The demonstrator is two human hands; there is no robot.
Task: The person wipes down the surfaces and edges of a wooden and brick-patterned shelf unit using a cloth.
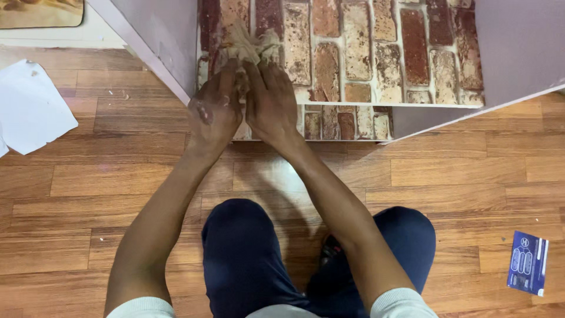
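Note:
Both my hands press a crumpled beige cloth (250, 42) against a brick-patterned panel (359, 53) standing in front of me. My left hand (215, 106) lies flat at the left, smeared with pale dust, its fingers reaching up onto the cloth. My right hand (271, 100) sits beside it, touching it, fingers also pushed onto the cloth. The cloth bunches above my fingertips near the panel's upper left. A white ledge (388, 105) crosses the brick panel below my hands' level at the right.
I kneel on a wood-plank floor (459, 171), dark blue trousers (247, 259) below. Mauve walls (518, 47) flank the brick panel. A white paper sheet (32, 106) lies at left, a small blue card (528, 262) at lower right, a beige mat (41, 12) at top left.

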